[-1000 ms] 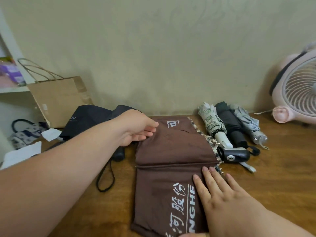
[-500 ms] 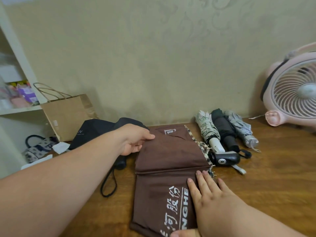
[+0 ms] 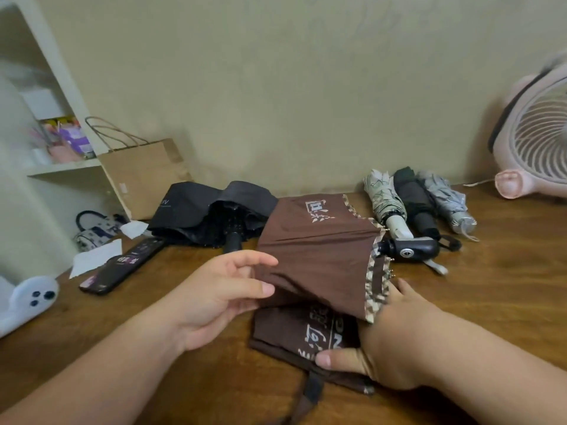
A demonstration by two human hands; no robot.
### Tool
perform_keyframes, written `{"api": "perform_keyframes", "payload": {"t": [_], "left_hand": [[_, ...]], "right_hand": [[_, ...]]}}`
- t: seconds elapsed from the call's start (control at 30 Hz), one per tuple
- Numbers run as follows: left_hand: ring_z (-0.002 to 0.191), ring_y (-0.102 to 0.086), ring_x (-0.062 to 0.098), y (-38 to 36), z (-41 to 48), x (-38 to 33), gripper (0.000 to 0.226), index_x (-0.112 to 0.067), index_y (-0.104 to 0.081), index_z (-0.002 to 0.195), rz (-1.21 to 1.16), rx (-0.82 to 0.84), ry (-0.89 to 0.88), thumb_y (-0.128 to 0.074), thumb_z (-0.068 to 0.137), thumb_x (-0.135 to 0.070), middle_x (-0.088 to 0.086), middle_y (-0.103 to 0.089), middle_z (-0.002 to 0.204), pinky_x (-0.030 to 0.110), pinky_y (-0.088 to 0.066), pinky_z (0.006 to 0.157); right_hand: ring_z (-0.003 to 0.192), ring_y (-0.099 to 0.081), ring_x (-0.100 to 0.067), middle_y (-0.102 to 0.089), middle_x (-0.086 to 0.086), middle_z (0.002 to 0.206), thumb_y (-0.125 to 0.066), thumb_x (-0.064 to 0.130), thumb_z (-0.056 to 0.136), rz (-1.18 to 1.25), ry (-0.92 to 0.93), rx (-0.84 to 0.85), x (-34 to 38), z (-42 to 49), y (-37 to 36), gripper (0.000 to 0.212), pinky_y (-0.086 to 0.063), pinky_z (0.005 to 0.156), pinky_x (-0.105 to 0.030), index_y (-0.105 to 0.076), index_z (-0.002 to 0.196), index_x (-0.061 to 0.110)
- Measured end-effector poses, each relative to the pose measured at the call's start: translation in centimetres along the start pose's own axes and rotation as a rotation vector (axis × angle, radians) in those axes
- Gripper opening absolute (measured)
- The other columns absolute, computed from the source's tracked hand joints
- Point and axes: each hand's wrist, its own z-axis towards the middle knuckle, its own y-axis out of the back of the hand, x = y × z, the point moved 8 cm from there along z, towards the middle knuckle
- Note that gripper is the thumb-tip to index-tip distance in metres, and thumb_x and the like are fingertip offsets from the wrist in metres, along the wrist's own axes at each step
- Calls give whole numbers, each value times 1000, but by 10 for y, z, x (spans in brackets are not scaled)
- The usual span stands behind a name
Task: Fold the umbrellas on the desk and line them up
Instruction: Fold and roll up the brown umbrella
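A brown umbrella point(image 3: 319, 253) with white lettering lies half collapsed on the wooden desk point(image 3: 497, 289), its black handle point(image 3: 411, 249) pointing right. My left hand point(image 3: 221, 296) pinches the left edge of its upper fabric panel between thumb and fingers and holds it lifted. My right hand point(image 3: 389, 342) lies under the raised panel's checked edge, thumb pressing the lower panel down. Behind, a black umbrella point(image 3: 211, 210) sits loosely collapsed. Three rolled umbrellas lie side by side at the back right: a white patterned umbrella point(image 3: 383, 194), a dark umbrella point(image 3: 414, 200) and a grey umbrella point(image 3: 448, 204).
A pink desk fan point(image 3: 534, 142) stands at the far right. A brown paper bag point(image 3: 144, 173) leans on the wall at back left, beside a white shelf point(image 3: 61, 167). A phone point(image 3: 122, 265), paper scraps point(image 3: 95, 259) and a white device point(image 3: 27, 299) lie on the left.
My left hand has pulled back toward me and lifted the upper brown panel over the lower one. My right hand has slid under that panel. The view has dropped closer to the desk.
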Motion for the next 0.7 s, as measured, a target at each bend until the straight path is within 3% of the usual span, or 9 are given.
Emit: {"api": "perform_keyframes", "payload": {"t": [0.13, 0.27, 0.3, 0.37, 0.4, 0.47, 0.57, 0.63, 0.7], "left_hand": [[104, -72, 26, -4, -11, 10, 36, -11, -79, 101, 111, -95, -35, -87, 70, -28, 13, -77, 107, 35, -54, 91], [103, -73, 20, 1, -10, 15, 14, -16, -82, 92, 156, -155, -7, -72, 91, -25, 7, -79, 102, 38, -52, 101], [103, -73, 17, 1, -11, 16, 12, -18, -82, 92, 209, -153, -11, -72, 92, -24, 3, -79, 101, 36, -51, 102], [99, -71, 6, 0, -13, 15, 6, -23, -82, 91, 325, -148, -32, -76, 91, -22, -4, -79, 97, 24, -51, 95], [96, -70, 2, 0, -14, 14, 5, -25, -81, 91, 371, -153, -41, -77, 89, -22, -7, -78, 96, 16, -50, 87], [92, -70, 1, 0, -16, 13, 7, -28, -80, 90, 449, -169, -59, -80, 87, -22, -10, -77, 94, 12, -52, 79], [90, -72, 9, -3, -18, 14, 11, -36, -78, 89, 564, -166, -88, -82, 85, -27, -7, -77, 93, 29, -59, 88], [86, -70, 11, -4, -19, 15, 18, -46, -74, 90, 630, -156, -98, -83, 84, -32, -6, -75, 91, 35, -59, 89], [83, -69, 8, -4, -21, 15, 20, -51, -70, 92, 686, -150, -106, -82, 83, -37, -11, -74, 90, 35, -58, 88]], "right_hand": [[156, 18, -31, 17, -2, 170, 2, 97, 46, 29, 54, -9, 5, -2, 1, 129, 8, 125, -56, 10, 161, 39], [155, 17, -13, 20, 19, 166, -28, 102, 55, 167, 156, -110, -5, -13, 17, 114, 3, 128, -44, 18, 151, 60], [154, 9, -6, 13, 29, 163, -40, 100, 57, 213, 165, -110, -14, -18, 22, 113, -4, 128, -39, 11, 151, 63], [144, -31, 2, -22, 45, 146, -55, 100, 52, 282, 139, -77, -38, -28, 31, 109, -31, 119, -29, -20, 149, 63], [124, -52, 6, -46, 44, 131, -54, 103, 45, 303, 119, -70, -50, -32, 36, 105, -44, 108, -26, -42, 140, 60], [85, -68, 4, -73, 22, 94, -54, 107, 36, 385, 96, -143, -70, -37, 52, 90, -58, 85, -27, -70, 103, 49], [64, -70, -12, -76, -3, 74, -78, 77, 58, 725, 159, -334, -73, -37, 72, 57, -59, 63, -32, -70, 71, 22], [67, -73, -28, -76, -15, 78, -82, 47, 66, 1030, 228, -332, -64, -33, 71, 38, -53, 51, -33, -64, 74, 14], [72, -74, -36, -75, -17, 81, -83, 32, 68, 1190, 243, -238, -52, -24, 60, 46, -51, 48, -32, -59, 97, 7]]}}
